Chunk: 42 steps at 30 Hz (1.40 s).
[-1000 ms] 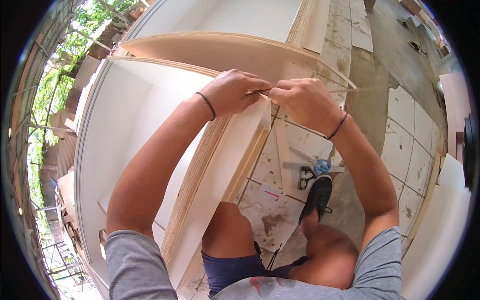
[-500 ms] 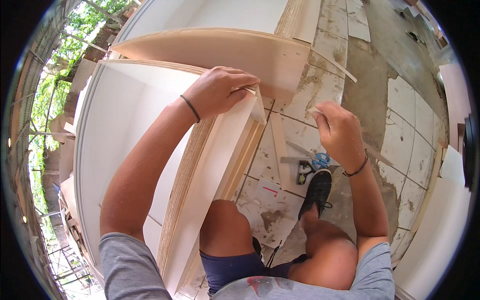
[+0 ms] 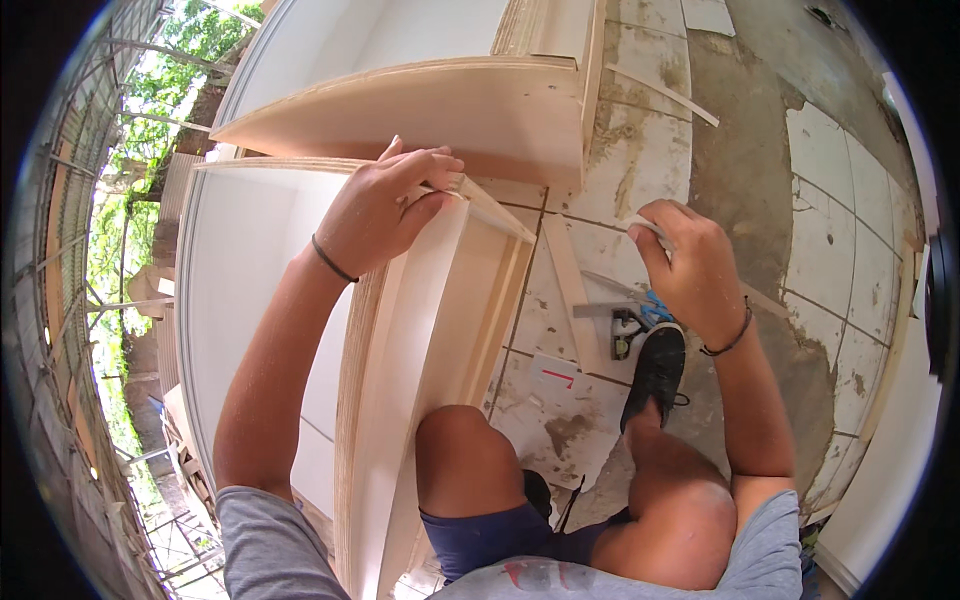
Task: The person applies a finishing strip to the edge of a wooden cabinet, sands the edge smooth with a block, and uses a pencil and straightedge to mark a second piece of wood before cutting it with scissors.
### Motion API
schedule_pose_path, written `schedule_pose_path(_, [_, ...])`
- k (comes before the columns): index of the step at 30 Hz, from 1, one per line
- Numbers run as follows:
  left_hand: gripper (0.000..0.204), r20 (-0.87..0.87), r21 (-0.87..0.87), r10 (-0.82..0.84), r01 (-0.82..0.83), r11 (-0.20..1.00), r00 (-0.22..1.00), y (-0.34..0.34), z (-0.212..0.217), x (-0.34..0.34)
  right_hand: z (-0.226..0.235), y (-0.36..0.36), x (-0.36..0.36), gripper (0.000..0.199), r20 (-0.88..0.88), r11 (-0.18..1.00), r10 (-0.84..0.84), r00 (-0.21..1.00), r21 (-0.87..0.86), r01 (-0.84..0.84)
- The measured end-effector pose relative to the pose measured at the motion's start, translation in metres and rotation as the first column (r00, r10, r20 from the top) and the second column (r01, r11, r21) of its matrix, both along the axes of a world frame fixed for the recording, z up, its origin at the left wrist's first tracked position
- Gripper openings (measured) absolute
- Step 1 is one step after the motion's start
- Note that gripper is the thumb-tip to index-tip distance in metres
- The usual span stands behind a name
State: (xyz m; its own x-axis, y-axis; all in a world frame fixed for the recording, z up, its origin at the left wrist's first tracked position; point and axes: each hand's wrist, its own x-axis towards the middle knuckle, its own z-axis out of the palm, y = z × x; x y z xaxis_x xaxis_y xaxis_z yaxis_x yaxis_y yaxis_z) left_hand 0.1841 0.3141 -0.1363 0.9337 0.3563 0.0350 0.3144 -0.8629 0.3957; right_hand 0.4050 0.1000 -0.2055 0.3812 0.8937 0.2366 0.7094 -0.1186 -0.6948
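A pale plywood cabinet (image 3: 415,330) with a white inside lies at my left, its long edge running past my knee. My left hand (image 3: 395,200) is at its far corner, fingers apart and bent over the edge, thumb lower on the near face. Apart from the cabinet, over the floor, my right hand (image 3: 692,262) is closed in a pinch. A small pale, thin piece (image 3: 648,226) shows between its thumb and fingers; the palm hides the remainder and I cannot tell its material.
Behind the cabinet stands another box with a wide plywood panel (image 3: 420,120). On the stained tiles near my shoe (image 3: 655,375) lie a wood strip (image 3: 572,290), a metal square (image 3: 625,325) and blue-handled scissors (image 3: 656,308). A thin strip (image 3: 665,95) lies farther off. White boards (image 3: 885,450) stand at right.
My left hand has shifted left and its fingers have loosened at the cabinet corner. My right hand keeps its pinch, nearly in place. The whole view has turned slightly.
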Motion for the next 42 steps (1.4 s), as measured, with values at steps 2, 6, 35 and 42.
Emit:
schedule_pose_path(2, [0.013, 0.009, -0.029, 0.028, -0.028, 0.999, 1.000, 0.000, -0.002, -0.001, -0.001, 0.001, 0.002, 0.010, -0.009, 1.000, 0.017, 1.000, -0.009, -0.017])
schedule_pose_path(6, [0.014, -0.042, -0.028, 0.033, -0.034, 0.999, 0.999, 0.000, 0.003, -0.001, -0.004, 0.005, 0.007, 0.009, -0.031, 0.999, 0.046, 0.998, -0.013, -0.046])
schedule_pose_path(35, [0.039, -0.169, 0.025, 0.015, -0.011, 1.000, 0.985, -0.001, 0.011, -0.002, -0.015, 0.111, 0.002, 0.021, -0.147, 0.804, 0.595, 0.790, 0.074, -0.591])
schedule_pose_path(42, [0.063, 0.008, 0.153, 0.435, -0.431, 0.889, 0.901, -0.056, 0.017, -0.050, 0.026, 0.122, -0.008, 0.024, -0.259, 0.858, 0.508, 0.821, 0.070, -0.509])
